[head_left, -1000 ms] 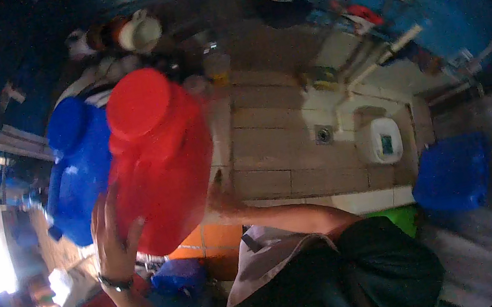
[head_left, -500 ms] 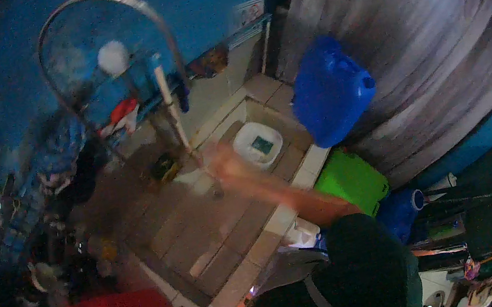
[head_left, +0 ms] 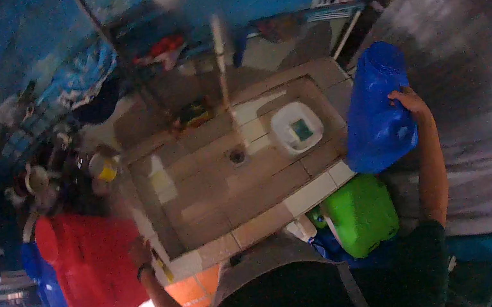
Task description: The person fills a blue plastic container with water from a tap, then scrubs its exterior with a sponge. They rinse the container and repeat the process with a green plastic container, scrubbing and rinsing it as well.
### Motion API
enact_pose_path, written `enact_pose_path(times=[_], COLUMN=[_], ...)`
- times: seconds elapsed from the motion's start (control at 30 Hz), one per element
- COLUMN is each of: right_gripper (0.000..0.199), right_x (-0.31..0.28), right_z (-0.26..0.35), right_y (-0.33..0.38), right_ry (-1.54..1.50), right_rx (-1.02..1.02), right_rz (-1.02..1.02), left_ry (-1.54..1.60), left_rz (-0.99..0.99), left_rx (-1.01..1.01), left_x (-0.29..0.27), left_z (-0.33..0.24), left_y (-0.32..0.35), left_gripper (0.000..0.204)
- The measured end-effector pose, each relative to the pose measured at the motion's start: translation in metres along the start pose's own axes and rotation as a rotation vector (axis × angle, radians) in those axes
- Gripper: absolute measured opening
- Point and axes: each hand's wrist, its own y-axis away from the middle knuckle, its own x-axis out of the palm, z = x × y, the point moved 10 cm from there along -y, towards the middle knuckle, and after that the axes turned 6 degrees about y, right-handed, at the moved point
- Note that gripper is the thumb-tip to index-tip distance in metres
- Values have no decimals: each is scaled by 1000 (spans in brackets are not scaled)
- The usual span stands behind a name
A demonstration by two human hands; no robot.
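Note:
My right hand grips the side of a blue plastic jerrycan at the right end of the tiled sink, its fingers bent over the upper part. Near the sink's left front corner, my left hand is against the right side of a red plastic jerrycan. Its fingers are dark and blurred, so their grip cannot be made out. Inside the sink at the right sits a white square basin with a green-and-white sponge-like piece in it. A pale upright pipe stands at the back.
A green jerrycan stands below the sink's right front edge. On the front left rim lies a thin yellow-handled tool. Several cups and pots crowd the left side. A grey curtain hangs at the right.
My right hand has left the area by the pipe over the sink and is now on the blue jerrycan. My left hand has come into view by the red jerrycan. The view has turned.

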Motion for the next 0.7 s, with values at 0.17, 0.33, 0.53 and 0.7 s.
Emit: enact_pose_path(times=[0.17,0.33,0.53,0.7], right_gripper=[31,38,35,39], right_x=[131,252,452,584], right_z=[110,149,137,135], right_y=[102,153,158,185], right_ry=[-566,-784,-979,-901], right_rx=[-115,-60,125,180], right_rz=[409,467,669,665], left_ry=[-331,-103,6,200], left_rz=[-168,-125,-480,-436], left_rx=[-79,-257,-117,-33], left_x=[90,115,105,76], left_z=[51,83,108,69], left_y=[9,21,23,21], left_gripper=[51,45,32,29])
